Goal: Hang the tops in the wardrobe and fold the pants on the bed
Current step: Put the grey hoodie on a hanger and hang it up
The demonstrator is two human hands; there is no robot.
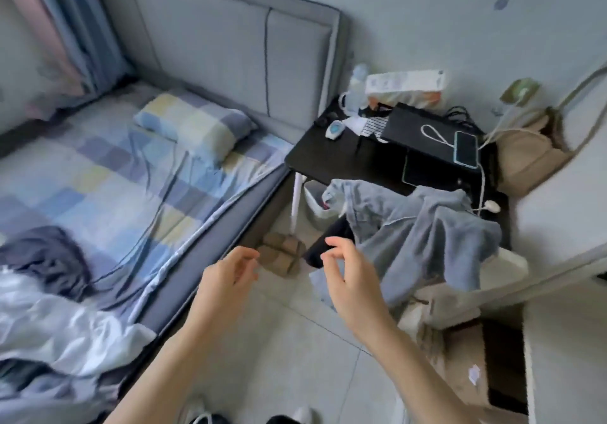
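Your left hand (226, 272) and right hand (345, 272): both empty, fingers loosely curled. Unsorted: grey garment (423, 233) heaped beside the surface (331, 161); dark garment (46, 256) and white garment (65, 328) unfolded at the bed (203, 249) edge. Nothing visibly hung or folded yet.

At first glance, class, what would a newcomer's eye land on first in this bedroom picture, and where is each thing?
Two bare hands, the left hand and the right hand, reach forward empty over the floor at the centre. Just right of them a grey-blue garment hangs in a heap off the edge of the cluttered black side table. On the left lies the bed with its checked sheet and matching pillow.
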